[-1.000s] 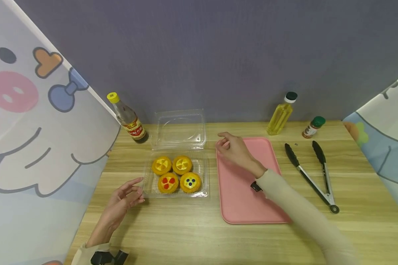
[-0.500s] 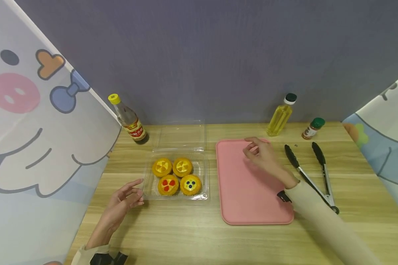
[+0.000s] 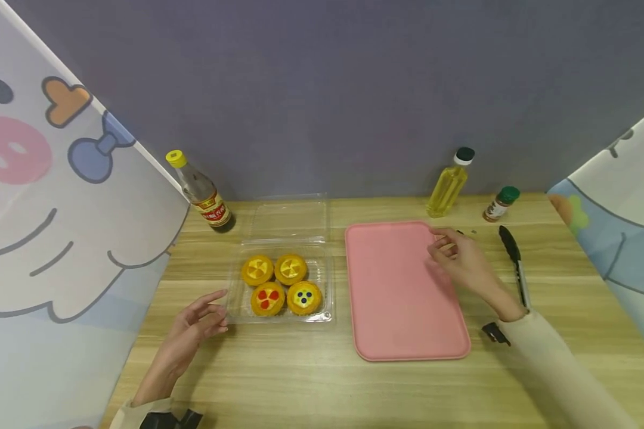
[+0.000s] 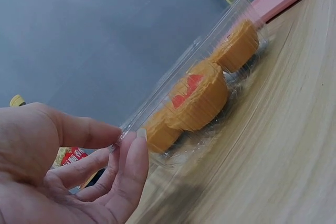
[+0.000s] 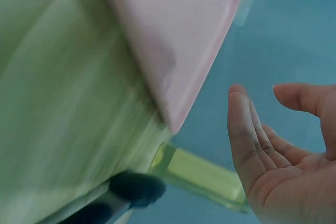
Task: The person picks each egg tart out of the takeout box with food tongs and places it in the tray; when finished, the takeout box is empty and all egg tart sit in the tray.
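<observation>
My left hand (image 3: 190, 336) pinches the left edge of a clear plastic clamshell box (image 3: 322, 316) between thumb and fingers; the grip shows closely in the left wrist view. Its lid (image 3: 290, 219) stands raised at the back. Inside sit several fruit tarts: two with yellow-orange wedges, one red-topped tart (image 3: 268, 298) and one with dark blue dots (image 3: 304, 298). My right hand (image 3: 464, 265) hovers at the right edge of a pink tray (image 3: 402, 292), holding nothing, thumb and fingers apart. Beneath that arm lie black-and-silver tongs (image 3: 511, 244), mostly hidden in the head view.
A dark sauce bottle with a yellow cap (image 3: 206, 199) stands at the back left. At the back right are an oil bottle (image 3: 448, 187) and a small green-capped spice jar (image 3: 500, 205). A grey wall (image 3: 322, 101) rises behind the wooden table (image 3: 311, 381).
My right hand has moved right, from the tray's left side across to its right edge. The box lid has tipped farther back. My left hand has kept its place on the box.
</observation>
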Motion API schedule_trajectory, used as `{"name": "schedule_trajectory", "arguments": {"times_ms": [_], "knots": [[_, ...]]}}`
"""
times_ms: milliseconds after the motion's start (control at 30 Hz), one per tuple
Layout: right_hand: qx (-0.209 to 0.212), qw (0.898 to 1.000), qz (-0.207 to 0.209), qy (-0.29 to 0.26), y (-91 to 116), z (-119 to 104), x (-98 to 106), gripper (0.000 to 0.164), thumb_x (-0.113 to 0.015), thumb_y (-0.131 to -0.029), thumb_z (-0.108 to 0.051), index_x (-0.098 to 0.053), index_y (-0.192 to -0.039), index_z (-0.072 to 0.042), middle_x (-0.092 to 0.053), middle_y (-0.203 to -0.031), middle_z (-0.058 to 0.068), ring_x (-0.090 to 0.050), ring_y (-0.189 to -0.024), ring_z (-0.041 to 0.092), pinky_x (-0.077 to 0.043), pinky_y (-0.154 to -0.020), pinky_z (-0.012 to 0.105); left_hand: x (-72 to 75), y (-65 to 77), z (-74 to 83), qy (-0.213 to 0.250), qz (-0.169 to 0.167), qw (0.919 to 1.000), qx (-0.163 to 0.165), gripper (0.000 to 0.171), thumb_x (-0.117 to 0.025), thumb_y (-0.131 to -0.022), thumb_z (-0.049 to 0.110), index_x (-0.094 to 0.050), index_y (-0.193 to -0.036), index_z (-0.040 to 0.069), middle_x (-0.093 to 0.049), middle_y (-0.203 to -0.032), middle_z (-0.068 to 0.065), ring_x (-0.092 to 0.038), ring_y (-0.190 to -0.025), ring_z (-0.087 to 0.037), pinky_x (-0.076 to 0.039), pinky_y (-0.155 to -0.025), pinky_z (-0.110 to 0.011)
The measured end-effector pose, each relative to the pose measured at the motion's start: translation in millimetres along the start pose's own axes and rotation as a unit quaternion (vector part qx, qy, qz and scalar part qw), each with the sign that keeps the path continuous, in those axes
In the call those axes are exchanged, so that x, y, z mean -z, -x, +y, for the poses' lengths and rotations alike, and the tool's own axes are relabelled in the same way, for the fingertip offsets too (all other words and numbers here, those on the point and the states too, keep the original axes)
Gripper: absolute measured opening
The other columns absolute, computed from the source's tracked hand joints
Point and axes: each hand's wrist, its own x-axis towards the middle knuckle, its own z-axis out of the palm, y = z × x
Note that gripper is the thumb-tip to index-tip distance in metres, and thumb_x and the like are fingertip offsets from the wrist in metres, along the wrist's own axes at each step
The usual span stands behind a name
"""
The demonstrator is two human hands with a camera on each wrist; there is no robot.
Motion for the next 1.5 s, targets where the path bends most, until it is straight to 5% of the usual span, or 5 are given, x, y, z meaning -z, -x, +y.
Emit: {"name": "schedule_trajectory", "arguments": {"times_ms": [200, 367, 833, 1200, 1500], "knots": [[0.021, 0.998, 0.037, 0.044, 16, 13, 15, 0.042, -0.068, -0.100, -0.012, -0.060, -0.138, 0.005, -0.073, -0.105, 0.021, -0.063, -0.077, -0.005, -0.052, -0.060, 0.017, 2.1, -1.7, 0.6, 0.005, -0.006, 1.0000, -0.002, 0.058, -0.060, -0.106, 0.012, -0.037, -0.158, -0.001, -0.068, -0.109, 0.000, -0.070, -0.092, -0.012, -0.064, -0.084, -0.026], [0.028, 0.994, 0.059, 0.090, 28, 29, 28, 0.041, -0.072, -0.098, -0.015, -0.064, -0.134, 0.003, -0.076, -0.100, 0.018, -0.068, -0.076, 0.002, -0.050, -0.061, 0.015, 5.0, -2.4, 3.1, 0.004, -0.015, 0.9999, -0.005, 0.056, -0.059, -0.107, 0.011, -0.039, -0.158, 0.001, -0.068, -0.109, 0.002, -0.070, -0.092, -0.011, -0.063, -0.084, -0.026], [-0.041, 0.990, 0.083, 0.109, 67, 64, 52, 0.055, -0.079, -0.093, -0.024, -0.061, -0.134, 0.009, -0.071, -0.099, 0.022, -0.053, -0.071, -0.018, -0.045, -0.058, 0.009, 7.5, -5.8, 6.6, -0.023, -0.009, 0.9996, 0.011, 0.054, -0.059, -0.108, 0.017, -0.041, -0.156, 0.002, -0.065, -0.105, 0.006, -0.067, -0.089, -0.011, -0.063, -0.083, -0.026], [-0.121, 0.972, 0.079, 0.184, 81, 77, 57, 0.087, -0.083, -0.086, -0.051, -0.054, -0.139, 0.011, -0.059, -0.109, 0.035, -0.062, -0.088, 0.042, -0.044, -0.057, 0.034, 8.6, -13.2, 7.4, -0.012, -0.012, 0.9999, 0.001, 0.053, -0.058, -0.108, 0.018, -0.042, -0.156, 0.002, -0.063, -0.104, 0.007, -0.065, -0.085, -0.006, -0.062, -0.080, -0.023], [-0.182, 0.964, 0.025, 0.193, 83, 87, 53, 0.115, -0.075, -0.087, -0.065, -0.028, -0.154, 0.016, -0.037, -0.135, 0.051, -0.050, -0.105, 0.064, -0.048, -0.075, 0.068, 6.8, -17.6, 7.7, -0.002, -0.006, 1.0000, 0.005, 0.055, -0.059, -0.108, 0.017, -0.040, -0.158, 0.002, -0.065, -0.106, 0.007, -0.063, -0.084, -0.005, -0.061, -0.079, -0.021]]}}
